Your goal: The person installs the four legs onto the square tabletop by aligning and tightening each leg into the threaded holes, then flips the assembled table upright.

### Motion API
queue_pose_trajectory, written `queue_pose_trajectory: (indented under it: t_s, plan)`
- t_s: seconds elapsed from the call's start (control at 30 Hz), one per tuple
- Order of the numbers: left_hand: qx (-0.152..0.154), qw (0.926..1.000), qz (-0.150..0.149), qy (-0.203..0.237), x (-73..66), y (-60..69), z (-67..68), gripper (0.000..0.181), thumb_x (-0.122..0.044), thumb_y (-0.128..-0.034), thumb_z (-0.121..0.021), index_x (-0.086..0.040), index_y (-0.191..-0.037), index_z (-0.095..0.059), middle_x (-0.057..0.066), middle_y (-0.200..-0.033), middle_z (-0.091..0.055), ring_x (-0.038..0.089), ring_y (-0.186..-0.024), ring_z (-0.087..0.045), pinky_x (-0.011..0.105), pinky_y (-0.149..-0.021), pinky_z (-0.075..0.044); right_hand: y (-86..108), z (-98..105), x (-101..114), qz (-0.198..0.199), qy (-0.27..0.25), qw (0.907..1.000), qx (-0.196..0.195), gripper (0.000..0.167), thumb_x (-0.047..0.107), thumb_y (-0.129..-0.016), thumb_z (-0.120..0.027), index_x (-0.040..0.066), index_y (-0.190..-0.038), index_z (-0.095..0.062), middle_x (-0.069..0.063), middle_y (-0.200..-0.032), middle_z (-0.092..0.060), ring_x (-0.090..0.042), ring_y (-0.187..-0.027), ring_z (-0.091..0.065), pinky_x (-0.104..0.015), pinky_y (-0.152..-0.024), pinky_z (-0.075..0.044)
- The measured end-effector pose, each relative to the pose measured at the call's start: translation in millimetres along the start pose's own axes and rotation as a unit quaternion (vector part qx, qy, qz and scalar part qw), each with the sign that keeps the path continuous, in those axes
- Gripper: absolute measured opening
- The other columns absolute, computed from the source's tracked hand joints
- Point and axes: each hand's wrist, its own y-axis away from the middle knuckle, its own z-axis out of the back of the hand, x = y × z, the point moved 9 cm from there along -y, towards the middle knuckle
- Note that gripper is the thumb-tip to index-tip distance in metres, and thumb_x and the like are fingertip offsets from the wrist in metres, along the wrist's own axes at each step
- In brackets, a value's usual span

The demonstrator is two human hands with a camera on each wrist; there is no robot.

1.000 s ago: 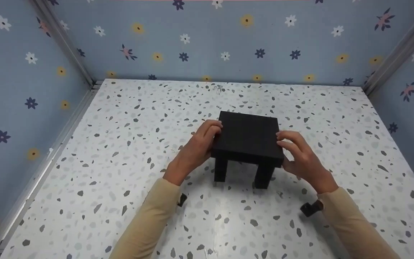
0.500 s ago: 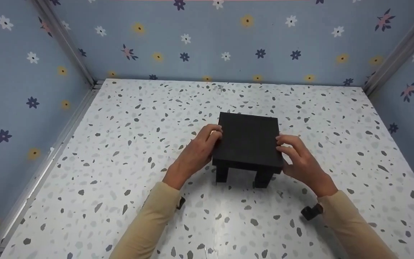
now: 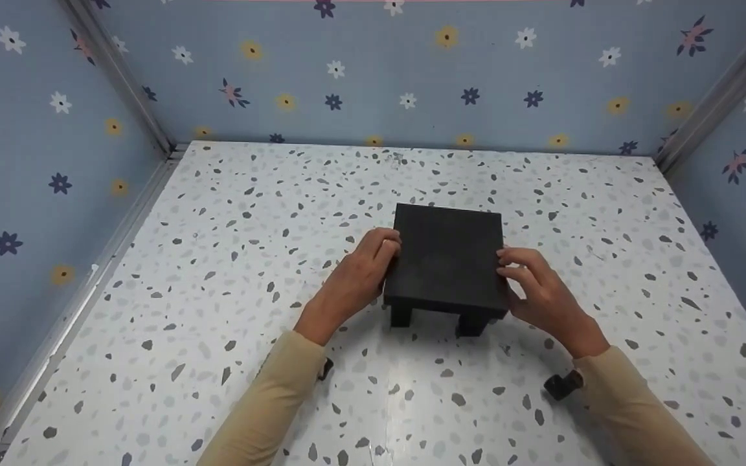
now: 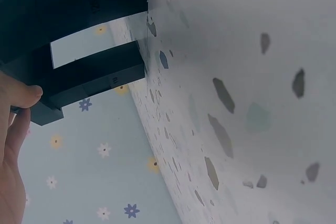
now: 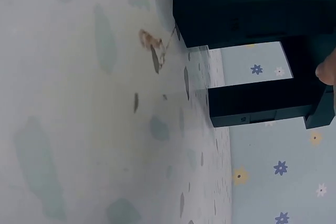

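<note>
A small black stool (image 3: 447,259) with a flat square top stands upright in the middle of the speckled table. My left hand (image 3: 353,275) grips the left edge of its top, fingertips bent over the rim. On the opposite edge my right hand (image 3: 549,298) holds on with curled fingers. In the left wrist view a thumb (image 4: 26,94) presses the side of the top, and a stool leg (image 4: 100,74) reaches down to the table. The right wrist view shows another leg (image 5: 257,100) at the table surface, with the tip of my thumb (image 5: 327,69) against the stool.
The white speckled table (image 3: 250,259) extends around the stool on all sides. A blue flowered wall (image 3: 373,71) closes off the back, with similar panels at left and right. A black wrist camera (image 3: 562,385) sticks out under my right sleeve.
The stool's front edge has come lower and closer to me, so less of the front legs shows beneath it. Both hands have shifted slightly toward me with it, keeping their hold.
</note>
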Motion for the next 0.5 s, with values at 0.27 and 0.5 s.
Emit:
queue_pose_trajectory:
  t_s: [0.27, 0.5]
  plan:
    - [0.002, 1.0, 0.003, 0.005, 1.4, -1.2, -0.4, 0.029, 0.012, -0.0877, -0.049, -0.004, -0.112, -0.046, 0.009, -0.125, -0.044, 0.018, -0.117, -0.046, 0.026, -0.098, -0.045, -0.7, -1.1, -2.0, -0.01, 0.004, 0.9999, 0.003, 0.02, 0.008, -0.093, -0.051, -0.008, -0.104, -0.057, -0.027, -0.117, -0.052, -0.036, -0.111, -0.053, -0.024, -0.108, -0.036]
    - [-0.002, 0.9999, 0.004, 0.015, 2.1, -0.4, -1.4, 0.033, 0.015, -0.0844, -0.05, -0.004, -0.111, -0.046, 0.009, -0.124, -0.044, 0.017, -0.116, -0.046, 0.026, -0.097, -0.046, -0.1, -3.2, -3.0, -0.018, 0.009, 0.9997, 0.01, 0.021, 0.007, -0.093, -0.05, -0.008, -0.105, -0.057, -0.027, -0.118, -0.052, -0.036, -0.112, -0.053, -0.024, -0.108, -0.036]
